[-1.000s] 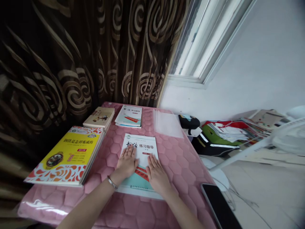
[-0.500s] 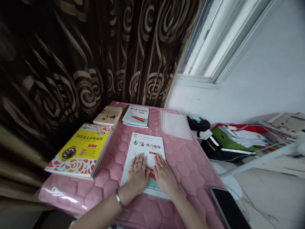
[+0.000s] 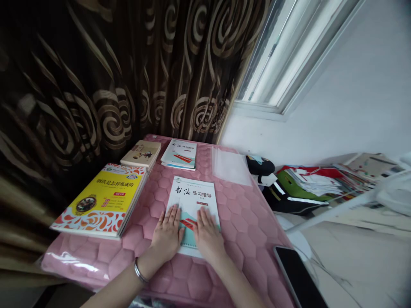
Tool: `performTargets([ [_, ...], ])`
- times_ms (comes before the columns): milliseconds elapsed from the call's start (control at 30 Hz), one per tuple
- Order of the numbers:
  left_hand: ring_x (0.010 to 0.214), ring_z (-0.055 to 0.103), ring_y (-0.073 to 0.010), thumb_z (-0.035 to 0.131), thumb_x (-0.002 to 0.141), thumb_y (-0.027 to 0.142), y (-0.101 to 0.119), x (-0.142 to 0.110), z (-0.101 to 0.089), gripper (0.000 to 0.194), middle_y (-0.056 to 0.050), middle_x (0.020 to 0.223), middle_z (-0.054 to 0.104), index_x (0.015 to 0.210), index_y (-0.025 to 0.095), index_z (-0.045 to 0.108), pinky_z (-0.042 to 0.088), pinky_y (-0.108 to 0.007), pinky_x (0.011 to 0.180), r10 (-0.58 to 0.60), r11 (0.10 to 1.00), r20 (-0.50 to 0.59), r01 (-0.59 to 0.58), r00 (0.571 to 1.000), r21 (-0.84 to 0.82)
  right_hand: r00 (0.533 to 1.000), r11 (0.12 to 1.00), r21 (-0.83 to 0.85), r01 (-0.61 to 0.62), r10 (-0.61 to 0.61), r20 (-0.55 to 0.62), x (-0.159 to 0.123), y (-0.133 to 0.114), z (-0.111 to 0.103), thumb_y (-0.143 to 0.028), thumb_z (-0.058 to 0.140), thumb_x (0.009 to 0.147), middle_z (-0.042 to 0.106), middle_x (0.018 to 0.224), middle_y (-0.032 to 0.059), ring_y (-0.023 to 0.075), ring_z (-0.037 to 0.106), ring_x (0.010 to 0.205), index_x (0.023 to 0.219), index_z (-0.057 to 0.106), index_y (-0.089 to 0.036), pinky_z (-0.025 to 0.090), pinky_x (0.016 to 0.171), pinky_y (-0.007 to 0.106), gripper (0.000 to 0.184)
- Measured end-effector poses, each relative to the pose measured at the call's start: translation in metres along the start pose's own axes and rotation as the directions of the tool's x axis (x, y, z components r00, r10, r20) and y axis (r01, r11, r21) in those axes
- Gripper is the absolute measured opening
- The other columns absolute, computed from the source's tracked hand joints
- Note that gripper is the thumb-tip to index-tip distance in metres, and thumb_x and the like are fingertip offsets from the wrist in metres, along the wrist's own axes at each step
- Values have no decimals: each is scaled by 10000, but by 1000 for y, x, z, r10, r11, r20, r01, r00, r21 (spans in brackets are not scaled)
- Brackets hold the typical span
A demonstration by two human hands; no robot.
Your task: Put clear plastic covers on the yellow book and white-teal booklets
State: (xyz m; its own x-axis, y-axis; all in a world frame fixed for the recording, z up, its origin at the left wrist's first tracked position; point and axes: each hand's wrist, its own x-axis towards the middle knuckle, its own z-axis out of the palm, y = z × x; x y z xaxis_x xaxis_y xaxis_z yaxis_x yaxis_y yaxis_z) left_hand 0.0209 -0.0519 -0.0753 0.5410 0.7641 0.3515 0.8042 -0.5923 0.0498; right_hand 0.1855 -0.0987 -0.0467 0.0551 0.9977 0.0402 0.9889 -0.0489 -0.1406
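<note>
A white and teal calligraphy workbook [image 3: 196,194] with a red band across its cover lies flat on the pink quilted table cover [image 3: 144,256]. My left hand [image 3: 168,233] rests on its lower left side, palm down, with the fingers stretched out and a silver bracelet at the wrist. On the lower right side lies my right hand [image 3: 208,235], flat, its fingers extended and slightly blurred. The teal and red artwork shows between the two hands. Parts of the lower cover and side edges are hidden under them.
Left stands a book stack topped by a yellow book [image 3: 105,194], with a beige book [image 3: 141,153] behind it. Similar workbooks [image 3: 180,154] and a clear plastic sheet [image 3: 231,166] lie at the back. A phone [image 3: 298,273] sits at the right edge; a green bag [image 3: 298,186] is beyond.
Both hands have slid left over the cover, the left one farther, so the gap between them is wider and shows more artwork. The view has shifted slightly.
</note>
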Motion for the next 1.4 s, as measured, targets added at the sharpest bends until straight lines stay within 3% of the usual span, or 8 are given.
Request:
performTargets([
  [133, 1426, 353, -241, 341, 965, 359, -2, 0, -1, 578, -110, 1553, 353, 1497, 133, 353, 294, -447, 1159, 8, 1000, 0, -8, 1000, 8, 988, 987, 51, 150, -147, -54, -18, -9, 8, -369, 245, 1016, 162, 1589, 90, 245, 165, 1480, 1516, 295, -87, 210, 1213, 442, 576],
  [333, 1422, 361, -240, 336, 959, 370, -4, 2, -5, 586, -103, 1550, 360, 1504, 156, 346, 269, -458, 1174, 4, 1000, 15, -4, 1000, -11, 997, 998, -7, 63, -64, -50, -36, 44, 9, -409, 216, 1017, 182, 1585, 106, 237, 188, 1477, 1516, 287, -86, 236, 1204, 462, 598],
  [500, 1423, 343, -325, 359, 898, 262, 37, 14, 0, 612, -185, 1523, 386, 1478, 64, 377, 243, -575, 1157, -132, 991, 89, 130, 987, 18, 995, 998, -19, 63, -64, -80, -37, 54, 17, -393, 234, 1013, 188, 1589, 97, 237, 180, 1480, 1523, 275, -106, 217, 1209, 477, 587],
  [667, 1435, 331, -279, 374, 927, 302, 72, 19, 11, 587, -128, 1559, 344, 1486, 123, 380, 315, -478, 1147, 32, 996, 90, -24, 995, -90, 994, 996, -35, 81, -83, -75, -36, 52, 18, -349, 234, 1008, 195, 1588, 95, 224, 193, 1477, 1517, 285, -92, 242, 1204, 453, 572],
  [933, 1401, 395, -227, 349, 978, 401, -11, -10, -3, 601, -106, 1541, 386, 1521, 149, 300, 355, -396, 1136, 66, 998, -58, -67, 996, -13, 997, 998, -13, 65, -65, -43, -37, 54, 13, -418, 231, 1007, 197, 1588, 80, 221, 210, 1474, 1514, 303, -107, 256, 1196, 453, 599],
  [1100, 1379, 425, -237, 354, 975, 408, -18, -17, -1, 606, -111, 1523, 419, 1524, 158, 296, 367, -391, 1125, 71, 997, -95, -72, 993, -8, 999, 999, -14, 40, -40, 20, -23, 39, -6, -420, 294, 996, 331, 1543, 128, 283, 286, 1448, 1455, 434, -89, 259, 1185, 494, 583],
  [1300, 1368, 434, -252, 361, 965, 401, -13, -16, 2, 564, -121, 1491, 467, 1459, 137, 429, 371, -400, 1119, 70, 997, -79, -71, 994, -10, 863, 853, 199, 483, -502, 57, 34, -9, -23, -423, 193, 1034, 276, 1584, 28, 164, 192, 1479, 1515, 317, -154, 222, 1207, 356, 565],
  [1400, 1333, 477, -264, 361, 967, 436, -14, -18, 0, 548, -137, 1436, 529, 1393, 130, 519, 395, -414, 1101, 72, 997, -29, -72, 997, 16, 809, 806, 207, 555, -580, 91, 71, -17, -13, -432, 204, 1035, 208, 1599, 44, 161, 177, 1483, 1536, 243, -152, 135, 1226, 391, 575],
])
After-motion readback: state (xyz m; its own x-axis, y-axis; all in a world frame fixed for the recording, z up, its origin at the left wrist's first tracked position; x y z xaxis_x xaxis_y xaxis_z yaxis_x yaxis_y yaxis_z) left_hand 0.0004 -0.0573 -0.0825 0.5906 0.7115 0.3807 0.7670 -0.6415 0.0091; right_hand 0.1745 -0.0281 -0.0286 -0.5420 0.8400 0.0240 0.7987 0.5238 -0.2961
